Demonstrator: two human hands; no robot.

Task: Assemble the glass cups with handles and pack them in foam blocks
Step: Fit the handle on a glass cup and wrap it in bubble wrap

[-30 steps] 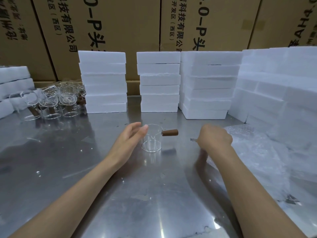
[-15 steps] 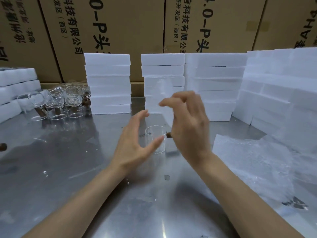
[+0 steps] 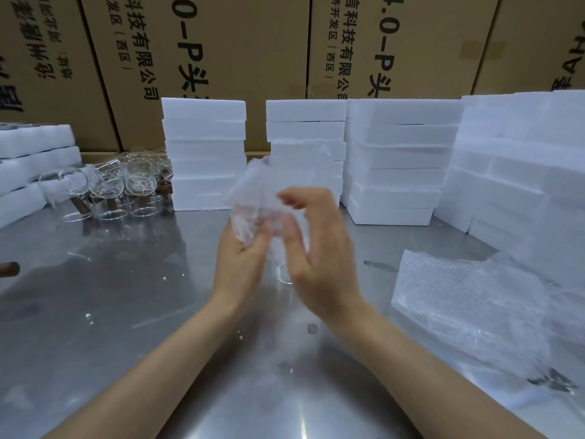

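Observation:
I hold a small sheet of clear bubble wrap (image 3: 258, 188) up between both hands, above the middle of the steel table (image 3: 133, 312). My left hand (image 3: 240, 261) grips its lower edge with curled fingers. My right hand (image 3: 319, 248) pinches it near the top with thumb and forefinger. The glass cup (image 3: 284, 278) stands on the table right behind my hands; only part of its base shows, and its wooden handle is hidden.
Stacks of white foam blocks (image 3: 204, 153) line the back and right side. Several glass cups with handles (image 3: 126, 191) stand at the back left. A pile of bubble wrap sheets (image 3: 468, 299) lies to the right. A loose wooden handle (image 3: 9, 269) lies at the left edge.
My right hand lifted a bubble wrap sheet from the right pile and brought it in front of the cup. My left hand rose from beside the cup and took hold of the sheet.

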